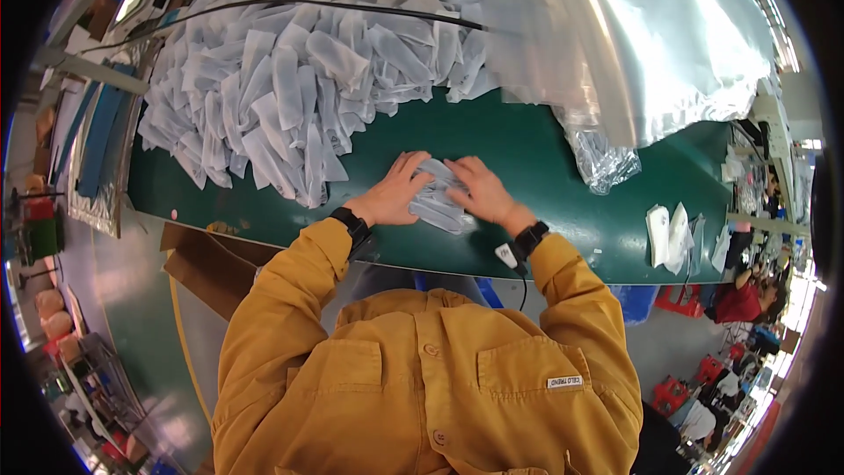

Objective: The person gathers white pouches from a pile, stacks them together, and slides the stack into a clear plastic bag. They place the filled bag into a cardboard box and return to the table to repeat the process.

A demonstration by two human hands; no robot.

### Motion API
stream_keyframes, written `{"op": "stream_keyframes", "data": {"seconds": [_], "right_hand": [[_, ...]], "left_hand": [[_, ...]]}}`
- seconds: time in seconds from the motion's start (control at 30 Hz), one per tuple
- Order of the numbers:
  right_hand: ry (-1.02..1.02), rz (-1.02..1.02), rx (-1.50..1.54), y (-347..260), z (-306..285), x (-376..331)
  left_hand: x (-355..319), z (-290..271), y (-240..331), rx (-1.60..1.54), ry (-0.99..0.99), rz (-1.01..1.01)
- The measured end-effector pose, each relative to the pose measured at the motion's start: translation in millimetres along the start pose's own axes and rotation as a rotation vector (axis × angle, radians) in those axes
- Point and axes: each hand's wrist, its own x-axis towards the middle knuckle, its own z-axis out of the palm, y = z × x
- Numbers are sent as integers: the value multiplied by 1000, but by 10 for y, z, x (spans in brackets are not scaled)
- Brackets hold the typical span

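Several translucent, frosted pale grey packets [437, 211] lie bunched in front of me on the green tabletop. From the left, my left hand [392, 195] grips their side, its fingers curled over the top. Opposite it, my right hand [483, 192] holds their right edge with bent fingers, and the thumb lies across them. Parts of the packets are hidden under my fingers. What is inside the packets cannot be made out.
A large heap of similar packets [308, 70] covers the table's far left. Big clear plastic sheets [642, 44] hang over the far right, above crumpled film [600, 158]. White packets [670, 236] lie at the right edge. A black cable [352, 7] crosses above the heap. Below the front edge is a cardboard box [211, 266].
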Motion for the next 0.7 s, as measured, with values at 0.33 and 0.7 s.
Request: {"op": "stream_keyframes", "data": {"seconds": [0.33,0.7], "right_hand": [[102,14,-255,-221,317,-234],[246,270,147,503,-543,-1722]], "left_hand": [[62,127,62,-5,-10,-6],[1161,712,1012,-305,123,-10]]}}
